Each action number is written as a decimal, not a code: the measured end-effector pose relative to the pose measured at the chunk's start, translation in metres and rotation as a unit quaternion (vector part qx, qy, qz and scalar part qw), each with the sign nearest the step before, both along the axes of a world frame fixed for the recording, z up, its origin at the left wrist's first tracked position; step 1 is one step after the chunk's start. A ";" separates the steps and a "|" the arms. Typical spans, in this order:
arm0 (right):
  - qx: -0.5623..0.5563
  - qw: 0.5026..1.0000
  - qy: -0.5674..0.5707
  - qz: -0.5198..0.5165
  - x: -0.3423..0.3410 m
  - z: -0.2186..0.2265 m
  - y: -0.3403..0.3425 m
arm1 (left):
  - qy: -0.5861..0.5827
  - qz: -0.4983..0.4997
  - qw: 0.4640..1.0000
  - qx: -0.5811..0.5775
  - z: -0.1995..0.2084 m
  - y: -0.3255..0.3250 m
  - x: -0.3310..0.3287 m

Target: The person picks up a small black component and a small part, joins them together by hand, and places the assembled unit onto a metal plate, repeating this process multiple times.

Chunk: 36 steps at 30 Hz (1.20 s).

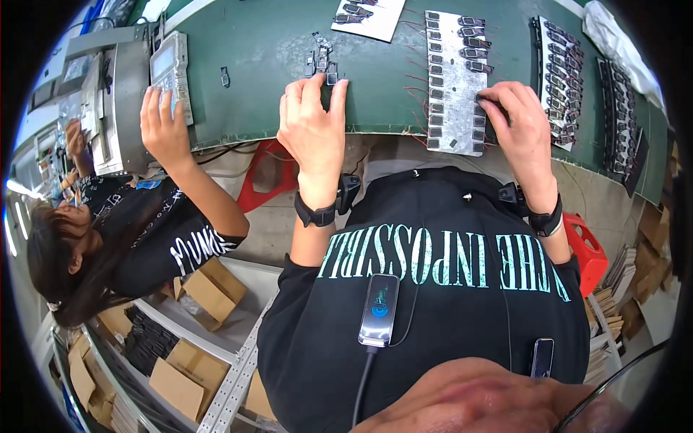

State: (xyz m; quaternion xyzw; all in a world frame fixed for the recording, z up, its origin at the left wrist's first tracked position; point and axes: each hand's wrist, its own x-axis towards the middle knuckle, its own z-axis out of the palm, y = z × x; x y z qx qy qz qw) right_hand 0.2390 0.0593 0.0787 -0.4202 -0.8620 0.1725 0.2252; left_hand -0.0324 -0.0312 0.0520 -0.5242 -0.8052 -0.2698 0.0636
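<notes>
My left hand [312, 119] is over the near edge of the green table, its thumb and index finger at either side of a small black rectangular module [332, 74]. More such modules [323, 54] lie in a loose cluster just beyond the fingertips. My right hand [521, 115] reaches to the right edge of a pale metal plate [453, 86], thumb and index finger closing on a small black part [480, 98] there. Black modules with thin red wires line the plate's left side, and others sit along its right side. The fingertips partly hide what the right hand grips.
To the right stand more filled plates [559, 79] and a dark strip of modules [617, 119]. A white board [369, 18] with modules lies at the far side. One loose module [225, 77] is near a co-worker's hand [164, 126] and a grey machine [126, 94] on the left.
</notes>
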 end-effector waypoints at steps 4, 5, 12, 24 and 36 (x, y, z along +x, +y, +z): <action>-0.019 1.000 -0.001 0.011 -0.002 -0.002 0.004 | 0.017 -0.009 1.000 -0.005 -0.004 -0.001 -0.002; -0.026 1.000 0.001 0.016 -0.002 -0.002 0.004 | 0.024 -0.013 1.000 -0.004 -0.004 -0.001 -0.003; -0.139 0.981 0.135 -0.033 -0.001 0.015 0.000 | -0.202 -0.089 0.974 0.047 0.014 0.006 0.012; -0.262 0.930 0.253 0.037 -0.037 0.008 0.006 | -0.620 -0.206 0.757 0.000 0.016 0.021 0.059; -0.446 0.836 0.302 0.105 -0.025 -0.006 0.023 | -0.584 -0.244 0.773 -0.040 0.020 0.023 0.057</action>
